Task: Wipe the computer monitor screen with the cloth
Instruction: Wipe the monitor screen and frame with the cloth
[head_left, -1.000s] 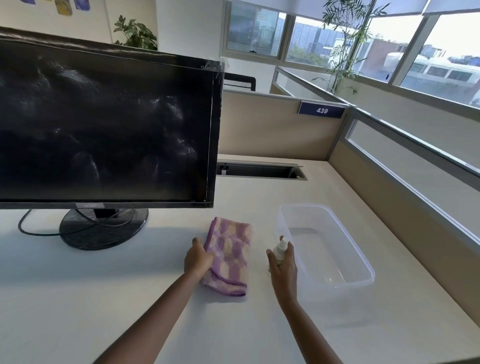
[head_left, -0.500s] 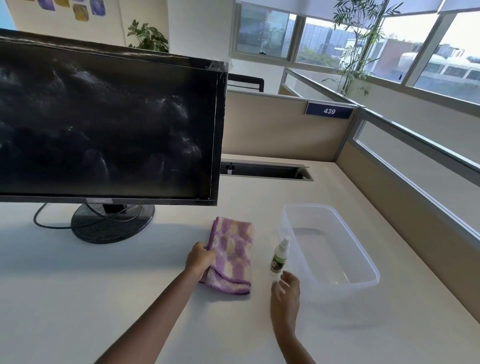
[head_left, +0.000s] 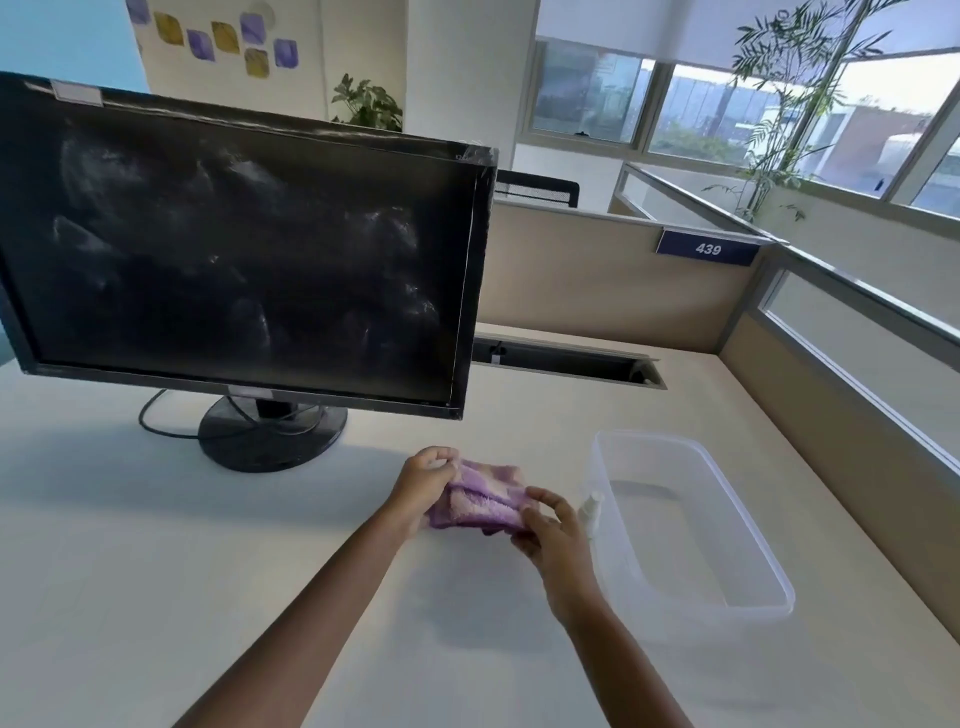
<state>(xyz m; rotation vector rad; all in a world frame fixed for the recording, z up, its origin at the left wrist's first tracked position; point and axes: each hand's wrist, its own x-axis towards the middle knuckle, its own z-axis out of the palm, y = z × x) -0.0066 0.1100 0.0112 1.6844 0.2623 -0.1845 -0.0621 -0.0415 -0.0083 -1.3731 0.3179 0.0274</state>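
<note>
Monitor stands at the left of the bench, its dark screen smeared. In front of its right corner, the left hand and right hand each grip an end of the purple cloth, lifted between them. A spray bottle stands just beside a clear tub.

Folded purple checked cloth bunched between both hands' fingers — smeared dark monitor screen upright beyond them.
</note>
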